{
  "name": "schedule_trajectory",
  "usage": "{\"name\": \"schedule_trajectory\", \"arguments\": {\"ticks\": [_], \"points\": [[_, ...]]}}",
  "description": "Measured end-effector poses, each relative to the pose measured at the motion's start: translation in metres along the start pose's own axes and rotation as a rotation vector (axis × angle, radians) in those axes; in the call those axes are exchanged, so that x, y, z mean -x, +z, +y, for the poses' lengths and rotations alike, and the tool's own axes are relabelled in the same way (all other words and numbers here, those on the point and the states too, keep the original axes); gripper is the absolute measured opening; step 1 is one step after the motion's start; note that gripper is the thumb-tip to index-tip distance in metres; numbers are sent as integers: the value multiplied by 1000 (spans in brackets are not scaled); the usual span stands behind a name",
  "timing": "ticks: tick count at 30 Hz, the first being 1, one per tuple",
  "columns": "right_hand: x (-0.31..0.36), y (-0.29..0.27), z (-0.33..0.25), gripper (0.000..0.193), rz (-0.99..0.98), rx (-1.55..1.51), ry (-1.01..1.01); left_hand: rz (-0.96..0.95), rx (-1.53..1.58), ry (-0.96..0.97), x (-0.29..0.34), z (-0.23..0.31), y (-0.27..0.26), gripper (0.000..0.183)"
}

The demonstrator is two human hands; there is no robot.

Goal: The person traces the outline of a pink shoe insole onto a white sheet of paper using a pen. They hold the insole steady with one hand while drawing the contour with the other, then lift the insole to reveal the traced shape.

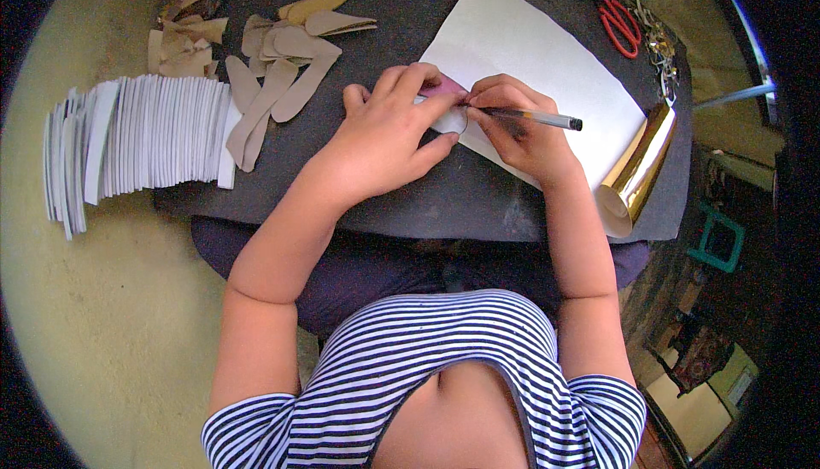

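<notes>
My right hand (523,127) is closed round a pen (547,119) with a clear barrel and black end. The pen's tip meets the work just beside my left index finger. Spread over the near left edge of a large white sheet (530,59), my left hand (384,131) presses its fingertips on a small pink piece (442,87). That piece is mostly covered by my fingers. A thin dark curved line shows on the white area between my left thumb and index finger.
A long row of white strips (162,127) stands at the table's left. Beige sole-shaped pieces (295,85) lie behind it. A gold roll (639,170) lies at the sheet's right corner. Red-handled scissors (619,29) rest at the far right of the black tabletop (401,204).
</notes>
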State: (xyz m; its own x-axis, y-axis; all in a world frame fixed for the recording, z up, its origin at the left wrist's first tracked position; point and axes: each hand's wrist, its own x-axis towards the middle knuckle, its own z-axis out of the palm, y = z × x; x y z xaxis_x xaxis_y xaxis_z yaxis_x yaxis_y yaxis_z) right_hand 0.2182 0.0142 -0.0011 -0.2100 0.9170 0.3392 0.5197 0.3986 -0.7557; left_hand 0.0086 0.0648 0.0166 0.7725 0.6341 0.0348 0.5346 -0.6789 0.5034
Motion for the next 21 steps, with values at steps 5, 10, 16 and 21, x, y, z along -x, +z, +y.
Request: {"name": "schedule_trajectory", "arguments": {"ticks": [5, 10, 16, 21], "points": [[3, -2, -1, 17, 17, 27, 21, 9, 53, -1, -1, 0, 0, 44], [0, 2, -3, 17, 9, 15, 7, 19, 41, -25, -2, -3, 6, 44], [1, 2, -2, 16, 21, 17, -4, 98, 61, -16, -5, -4, 12, 37], [1, 2, -2, 15, 8, 45, 12, 22, 81, -61, -6, -2, 5, 45]]}}
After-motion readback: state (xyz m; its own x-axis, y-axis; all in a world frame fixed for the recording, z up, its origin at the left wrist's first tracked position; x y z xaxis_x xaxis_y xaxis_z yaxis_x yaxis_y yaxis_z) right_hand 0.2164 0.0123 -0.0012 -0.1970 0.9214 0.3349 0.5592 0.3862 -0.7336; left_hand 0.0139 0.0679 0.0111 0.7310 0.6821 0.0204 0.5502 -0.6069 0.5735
